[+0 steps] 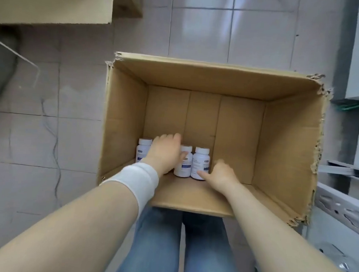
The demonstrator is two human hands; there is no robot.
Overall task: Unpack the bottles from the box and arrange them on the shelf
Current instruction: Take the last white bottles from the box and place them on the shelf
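Observation:
An open cardboard box (287,146) stands on the tiled floor in front of me. Several white bottles with white caps and blue-marked labels stand in its near-left corner: one at the left wall (142,150), a middle one (184,165) and a right one (201,164). My left hand (165,153) reaches down between the left and middle bottles. Its fingers curl over a bottle that it hides, and its thumb lies against the middle bottle. My right hand (220,173) curls round the right bottle, thumb at its base.
A grey metal shelf frame (338,208) runs along the right edge, next to the box. Another cardboard box (52,2) sits at the top left. My legs in blue jeans (167,250) are below the box. Bare tiles lie to the left.

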